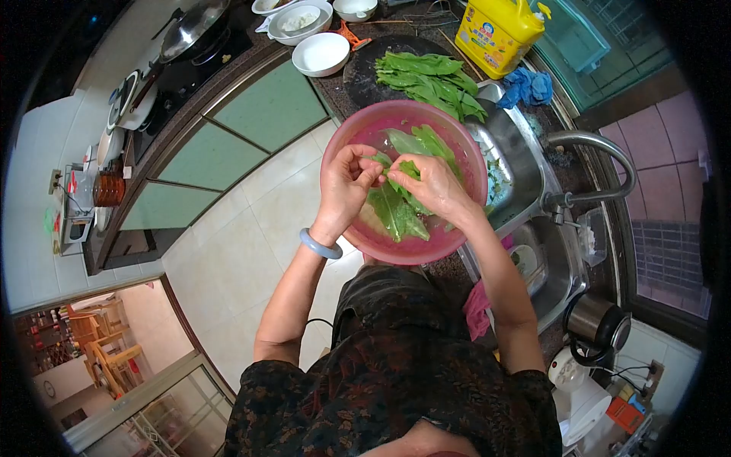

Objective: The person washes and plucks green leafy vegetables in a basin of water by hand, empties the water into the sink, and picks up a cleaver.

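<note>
A pink basin point(476, 145) with water and green leaves point(396, 213) in it sits at the sink's edge. Over the basin, my left hand point(350, 179) pinches a green leaf, its fingertips close to those of my right hand point(430, 183). My right hand is closed on the same leafy piece. A light blue bangle point(320, 244) circles my left wrist. Behind the basin, a pile of long green leaves point(430, 76) lies on a dark round board point(362, 72).
White bowls point(320, 55) and an orange peeler-like tool point(352, 36) stand on the counter. A yellow jug point(499, 34), blue cloth point(527, 87), curved faucet point(620, 156), steel sink point(521, 164) and kettle point(594, 320) are at the right. A wok point(190, 34) sits on the stove.
</note>
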A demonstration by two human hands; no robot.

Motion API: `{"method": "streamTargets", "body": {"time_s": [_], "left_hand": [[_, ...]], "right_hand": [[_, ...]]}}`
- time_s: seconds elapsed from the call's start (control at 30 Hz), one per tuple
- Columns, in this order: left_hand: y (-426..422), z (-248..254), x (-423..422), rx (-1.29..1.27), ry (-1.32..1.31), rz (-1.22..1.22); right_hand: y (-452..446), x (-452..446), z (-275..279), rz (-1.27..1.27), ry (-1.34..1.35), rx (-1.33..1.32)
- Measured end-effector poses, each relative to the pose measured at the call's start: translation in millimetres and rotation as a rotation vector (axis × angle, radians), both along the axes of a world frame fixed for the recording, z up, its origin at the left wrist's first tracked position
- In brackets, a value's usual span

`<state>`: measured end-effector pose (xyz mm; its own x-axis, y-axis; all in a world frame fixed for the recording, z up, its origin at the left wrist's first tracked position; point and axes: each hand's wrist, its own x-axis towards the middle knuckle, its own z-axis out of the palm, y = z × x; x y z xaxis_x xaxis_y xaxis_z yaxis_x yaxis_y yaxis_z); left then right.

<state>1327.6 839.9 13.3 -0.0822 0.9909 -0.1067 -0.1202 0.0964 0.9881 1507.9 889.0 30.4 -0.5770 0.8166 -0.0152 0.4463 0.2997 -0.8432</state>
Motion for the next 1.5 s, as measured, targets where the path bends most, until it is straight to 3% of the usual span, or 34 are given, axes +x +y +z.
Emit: {"method": "streamTargets", "body": {"time_s": [0.13, 0.27, 0.37, 0.47, 0.57, 0.63, 0.7, 0.77, 0.87, 0.93, 1.0, 1.1, 1.17, 1.23, 1.43, 1.5], "left_hand": [[3, -10, 7, 0.152, 0.074, 0.028], [2, -11, 8, 0.038, -0.031, 0.01], [4, -19, 6, 0.036, -0.054, -0.02], [13, -29, 5, -0.007, 0.006, -0.048], [36, -71, 4, -0.002, 0.122, -0.105], [54, -109, 4, -0.113, 0.365, -0.165], [65, -123, 7, -0.18, 0.276, -0.185], [79, -149, 10, -0.351, 0.612, -0.324], [71, -169, 13, -0.166, 0.453, -0.148], [64, -147, 12, -0.101, 0.373, -0.074], [54, -94, 10, -0.252, -0.299, -0.093], [48, -53, 12, -0.279, -0.406, -0.145], [42, -33, 13, -0.207, -0.272, -0.185], [45, -33, 12, 0.009, 0.105, -0.302], [54, -24, 11, 0.04, 0.075, -0.378], [54, -21, 12, 0.119, 0.241, -0.339]], "right_hand": [[-1, -4, -4, -0.109, 0.029, -0.098], [1, -1, -23, -0.116, 0.187, -0.125], [2, 5, -10, -0.167, 0.12, -0.353], [8, 6, -28, -0.181, 0.083, -0.398], [23, 2, -75, -0.222, -0.096, -0.179], [25, -4, -87, -0.256, -0.201, -0.159], [28, -8, -106, -0.292, -0.306, -0.137], [30, -10, -130, -0.278, -0.384, -0.066], [24, -10, -111, -0.292, -0.408, -0.109], [27, -8, -101, -0.314, -0.358, -0.059], [30, 2, -81, -0.352, -0.044, -0.114], [30, 12, -57, -0.405, 0.104, -0.165], [25, 12, -28, -0.408, 0.175, -0.267], [26, 15, -21, -0.408, 0.197, -0.193], [26, 22, -11, -0.397, 0.189, -0.113], [28, 22, -10, -0.386, 0.164, -0.092]]}}
